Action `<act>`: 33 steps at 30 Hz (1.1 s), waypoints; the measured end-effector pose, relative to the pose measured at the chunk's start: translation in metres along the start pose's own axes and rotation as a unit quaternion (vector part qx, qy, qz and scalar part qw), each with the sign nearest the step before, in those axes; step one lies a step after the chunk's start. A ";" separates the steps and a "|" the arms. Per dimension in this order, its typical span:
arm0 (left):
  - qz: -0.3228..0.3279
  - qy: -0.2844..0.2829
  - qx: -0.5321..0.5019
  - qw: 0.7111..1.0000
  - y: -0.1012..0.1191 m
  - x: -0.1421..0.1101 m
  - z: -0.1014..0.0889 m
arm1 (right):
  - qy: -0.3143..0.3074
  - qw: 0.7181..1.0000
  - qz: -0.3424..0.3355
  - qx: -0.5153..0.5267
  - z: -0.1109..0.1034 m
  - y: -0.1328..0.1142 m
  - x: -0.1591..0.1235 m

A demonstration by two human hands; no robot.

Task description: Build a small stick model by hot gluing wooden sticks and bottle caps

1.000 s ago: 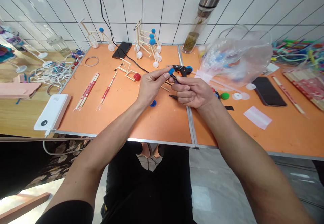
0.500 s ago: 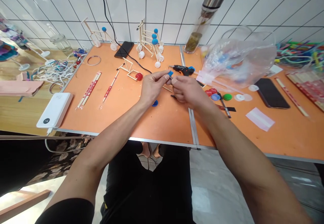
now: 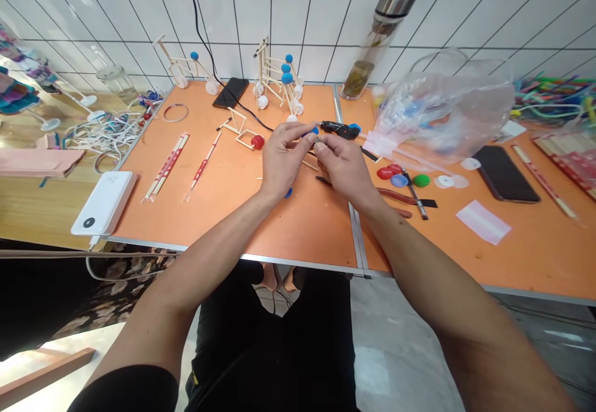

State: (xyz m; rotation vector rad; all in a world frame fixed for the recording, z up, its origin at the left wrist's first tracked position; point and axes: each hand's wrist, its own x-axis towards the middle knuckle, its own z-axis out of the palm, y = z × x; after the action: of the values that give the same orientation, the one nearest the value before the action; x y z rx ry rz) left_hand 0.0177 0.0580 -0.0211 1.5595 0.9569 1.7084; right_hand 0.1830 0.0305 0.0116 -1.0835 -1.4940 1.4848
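Observation:
Close together over the middle of the orange table, both hands are closed at the fingertips. My left hand [image 3: 284,159] pinches a small blue plastic cap [image 3: 311,131], partly covered by the fingers. My right hand [image 3: 345,169] has thumb and finger pressed together against the left fingertips; what they hold, perhaps a small dark piece, is mostly hidden. Beneath the right hand lie pliers with red handles [image 3: 395,197]. Another blue cap [image 3: 289,193] sits on the table beside the left wrist. Just beyond the hands rests a black glue gun [image 3: 339,129].
Stick models with blue caps [image 3: 285,69] and white wheels stand at the back. A stick frame with a red cap [image 3: 257,143], chopsticks [image 3: 166,167], a power bank [image 3: 103,203], a tea bottle [image 3: 372,52], a plastic bag [image 3: 442,108] and a phone [image 3: 507,174] surround the work area.
My right hand has turned, its thumb now lying over the fingertips, and more of the pliers' red handles shows. The blue cap sits lower behind the left fingers.

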 end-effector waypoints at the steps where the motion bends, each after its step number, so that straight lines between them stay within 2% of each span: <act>1: 0.009 0.007 0.020 1.000 -0.001 0.000 0.000 | 0.065 0.990 -0.076 -0.100 -0.001 0.002 0.001; 3: 0.019 0.012 0.054 0.998 -0.002 -0.001 0.000 | 0.149 0.935 -0.179 -0.267 -0.001 0.007 0.001; 4: 0.020 0.011 0.064 0.998 -0.003 -0.001 0.000 | 0.163 0.909 -0.191 -0.332 -0.001 0.009 0.001; 8: -0.011 0.010 0.045 0.999 -0.001 -0.002 0.002 | 0.176 0.826 -0.111 -0.524 0.007 0.007 -0.004; 11: -0.054 0.004 0.010 0.998 0.001 -0.002 0.002 | 0.164 0.772 -0.060 -0.611 0.017 0.000 -0.010; 15: -0.091 0.015 -0.022 0.995 0.001 0.001 0.000 | 0.156 0.733 -0.041 -0.660 0.025 -0.005 -0.014; 19: -0.111 0.013 -0.050 0.993 -0.002 0.001 -0.001 | 0.167 0.723 -0.050 -0.669 0.025 -0.001 -0.015; 22: -0.124 0.009 -0.072 0.990 -0.005 -0.001 0.000 | 0.174 0.731 -0.050 -0.658 0.025 0.001 -0.015; 24: -0.132 0.009 -0.106 0.986 -0.007 -0.003 0.001 | 0.182 0.762 -0.054 -0.619 0.024 0.000 -0.014; 25: -0.133 0.011 -0.122 0.983 -0.007 -0.004 0.001 | 0.183 0.792 -0.061 -0.579 0.022 -0.001 -0.013; 27: -0.132 0.010 -0.148 0.980 -0.006 -0.005 0.003 | 0.164 0.883 -0.067 -0.434 0.015 -0.007 -0.012; 29: -0.125 0.003 -0.167 0.978 -0.002 -0.005 0.004 | 0.092 0.971 -0.031 -0.217 0.004 -0.015 -0.012; 30: -0.119 -0.004 -0.177 0.977 0.001 -0.005 0.005 | 0.041 0.994 0.005 -0.104 -0.002 -0.020 -0.013; 31: -0.113 -0.013 -0.189 0.975 0.004 -0.004 0.005 | -0.016 0.999 0.046 -0.013 -0.007 -0.025 -0.013; 33: -0.103 -0.027 -0.215 0.971 0.009 -0.003 0.005 | -0.090 0.988 0.094 0.082 -0.014 -0.031 -0.014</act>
State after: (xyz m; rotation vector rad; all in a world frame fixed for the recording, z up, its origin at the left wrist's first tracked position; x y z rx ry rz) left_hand 0.0233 0.0508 -0.0150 1.1729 0.6393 1.5866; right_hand 0.1997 0.0236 0.0440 -1.0365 -1.3899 1.8441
